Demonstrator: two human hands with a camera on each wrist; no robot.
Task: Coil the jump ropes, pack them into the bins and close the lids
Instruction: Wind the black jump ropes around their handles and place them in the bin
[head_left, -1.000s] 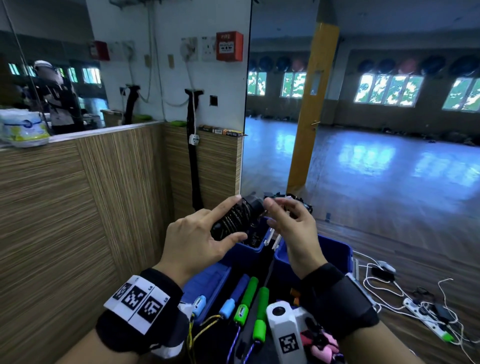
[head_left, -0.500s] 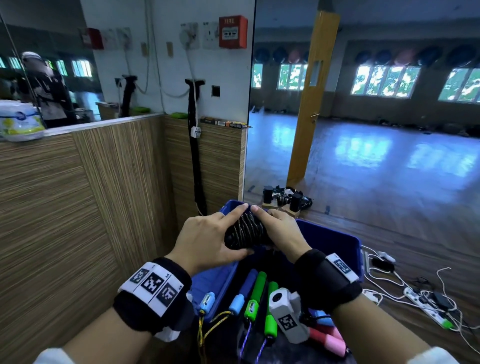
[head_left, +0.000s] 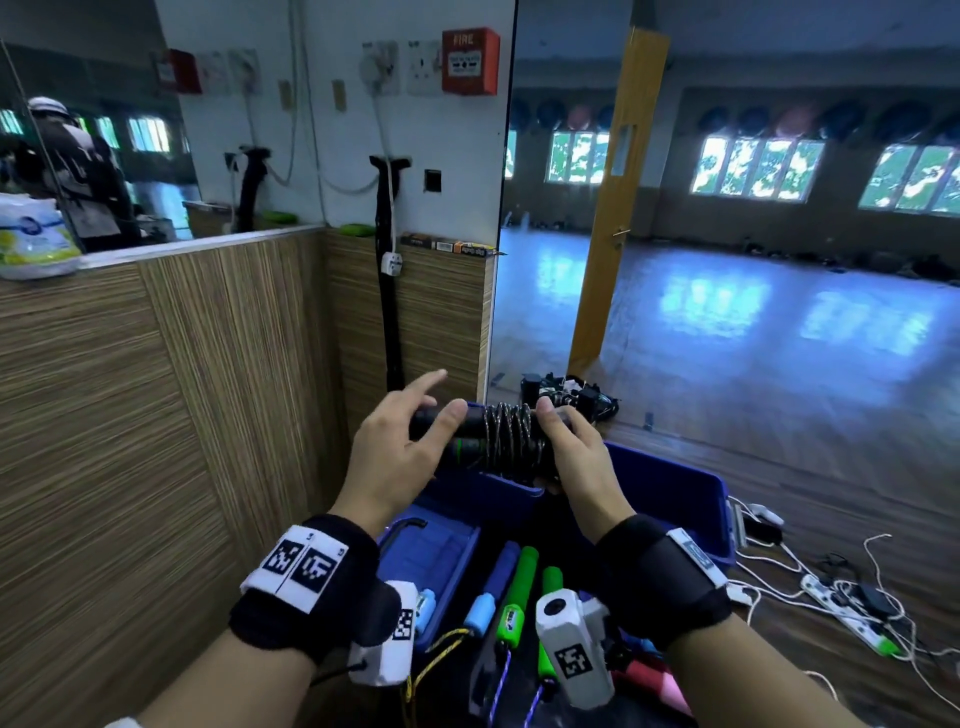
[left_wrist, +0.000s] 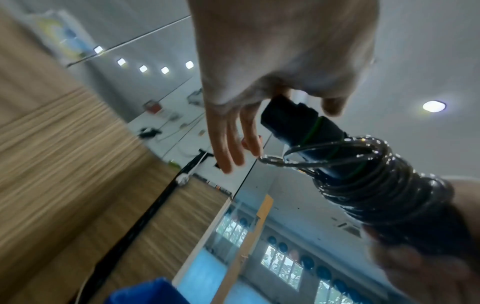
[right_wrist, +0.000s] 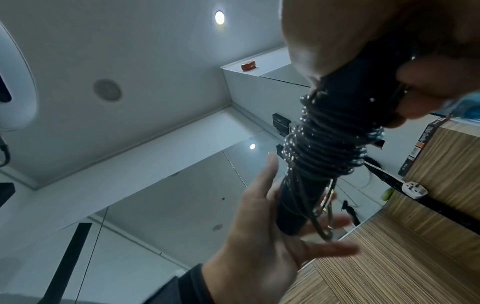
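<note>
head view: left hand (head_left: 395, 457) fingers spread and straight, thumb tip touching the left end of the black coiled jump rope (head_left: 493, 439). rope bundle horizontal, held above the open blue bin (head_left: 691, 499). right hand (head_left: 576, 457) fingers curled around the bundle's right end. green-handled ropes (head_left: 514, 592) lie below.

A left hand (left_wrist: 272, 61) reaches in from above, fingers (left_wrist: 226, 144) spread and straight, beside the end of a black jump rope bundle (left_wrist: 363, 181) wound with dark cord. Another hand (left_wrist: 428, 267) grips the bundle's lower end. A blue bin corner (left_wrist: 148, 292) shows below.
</note>
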